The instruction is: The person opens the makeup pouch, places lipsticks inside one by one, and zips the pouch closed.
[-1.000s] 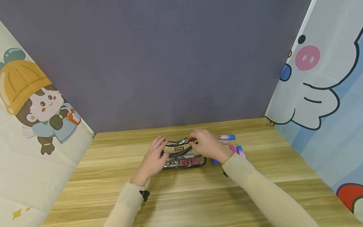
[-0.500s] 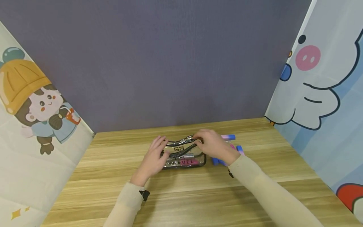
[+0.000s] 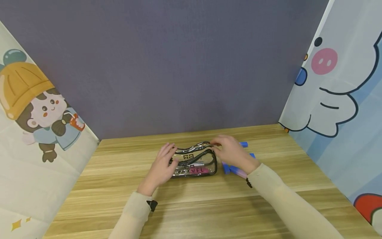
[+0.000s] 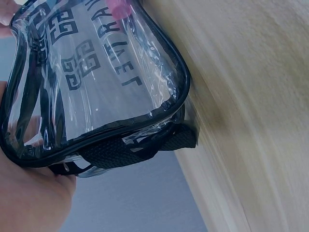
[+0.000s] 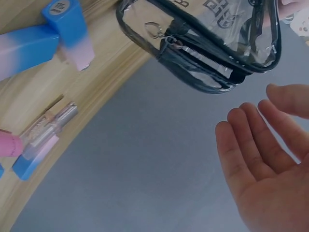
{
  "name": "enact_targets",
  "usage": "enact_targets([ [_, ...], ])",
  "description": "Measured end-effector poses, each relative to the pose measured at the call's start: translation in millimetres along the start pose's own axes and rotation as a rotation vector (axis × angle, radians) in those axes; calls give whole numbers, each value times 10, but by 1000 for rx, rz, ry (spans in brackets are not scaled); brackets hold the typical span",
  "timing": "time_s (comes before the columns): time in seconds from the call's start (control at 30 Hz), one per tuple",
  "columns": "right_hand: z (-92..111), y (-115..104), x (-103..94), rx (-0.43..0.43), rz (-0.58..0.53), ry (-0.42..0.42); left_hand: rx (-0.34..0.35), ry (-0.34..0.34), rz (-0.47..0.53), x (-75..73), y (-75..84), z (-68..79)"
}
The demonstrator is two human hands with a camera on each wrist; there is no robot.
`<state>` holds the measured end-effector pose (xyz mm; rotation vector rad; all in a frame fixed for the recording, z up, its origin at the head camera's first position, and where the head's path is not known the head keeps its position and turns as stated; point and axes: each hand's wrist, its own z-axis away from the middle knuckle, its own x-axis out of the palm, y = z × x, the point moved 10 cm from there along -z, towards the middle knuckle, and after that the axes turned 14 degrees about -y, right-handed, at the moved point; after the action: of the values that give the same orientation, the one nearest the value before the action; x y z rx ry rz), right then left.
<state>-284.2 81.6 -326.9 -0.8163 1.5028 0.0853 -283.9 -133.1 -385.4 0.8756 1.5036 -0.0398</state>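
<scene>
A clear zip pouch [image 3: 194,171] with black trim and printed letters lies on the wooden table. A pink tube [image 3: 199,170] and a silver-ended tube [image 3: 197,164] show through its front. My left hand [image 3: 161,166] grips the pouch's left end, thumb in front and fingers behind. In the left wrist view, part of this hand [image 4: 34,198] lies along the pouch's edge. My right hand [image 3: 231,152] is at the upper right corner; the right wrist view shows its fingers extended, thumb apart, nothing between them. A metal zip pull [image 5: 166,38] hangs at the pouch's right end.
Right of the pouch lie several blue-and-pink tubes [image 5: 29,48], partly under my right forearm in the head view. A clear tube [image 5: 48,130] and a bright pink tube [image 5: 9,144] lie near the table's edge. A dark grey panel [image 3: 191,66] stands behind; cartoon-printed sheets flank both sides.
My right hand has moved right along the pouch's top to its right corner, and the black-edged strip there shows more fully. My left hand has stayed in place.
</scene>
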Motion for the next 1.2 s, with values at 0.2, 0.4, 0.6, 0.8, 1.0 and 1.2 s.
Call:
enact_targets([
  [0.2,60,147,-7,28,-8,19,1,-4,3,-3,6,5],
  [0.4,110,308,-24,57,0,59,5,-5,0,-2,9,7],
  [0.6,155,487,-34,104,28,94,3,-5,-2,2,2,6],
  [0.8,207,677,9,187,15,81,1,-7,-2,-2,4,4],
  [1.0,239,825,58,251,2,34,-4,-11,-4,-3,4,9],
  [1.2,282,933,111,296,-13,0,-5,-12,-10,-3,5,6],
])
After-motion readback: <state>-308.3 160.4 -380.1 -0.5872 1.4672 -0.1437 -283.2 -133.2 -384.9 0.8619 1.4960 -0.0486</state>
